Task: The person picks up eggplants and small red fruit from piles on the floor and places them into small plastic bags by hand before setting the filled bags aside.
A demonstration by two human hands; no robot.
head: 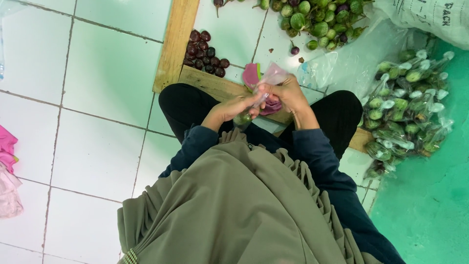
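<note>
**Small clear bag pinched at lap, both hands closed on it**

An olive-green garment [234,205] and dark blue sleeves [317,151] are seen nearest the camera, with black-clad knees [188,105] just beyond. The left hand [232,108] is closed around the lower part of a small clear plastic bag [271,78]; a round green vegetable [243,119] is seen in the bag's bottom, just under that hand. The bag's neck is pinched by the right hand [288,93], fingers pressed together; both hands touch. The bag is held at centre, above the knees. A pink piece [251,76] lies just behind it on the wooden board [210,84]. At 11 o'clock, dark purple round fruits [205,54] are piled on white floor tile [97,73]. At 12 to 1 o'clock, loose green vegetables [317,19] are heaped. At 3 o'clock, filled tied bags [405,112] are stacked beside a green floor [430,205]. Pink cloth [7,171] is seen at 9 o'clock.
</note>
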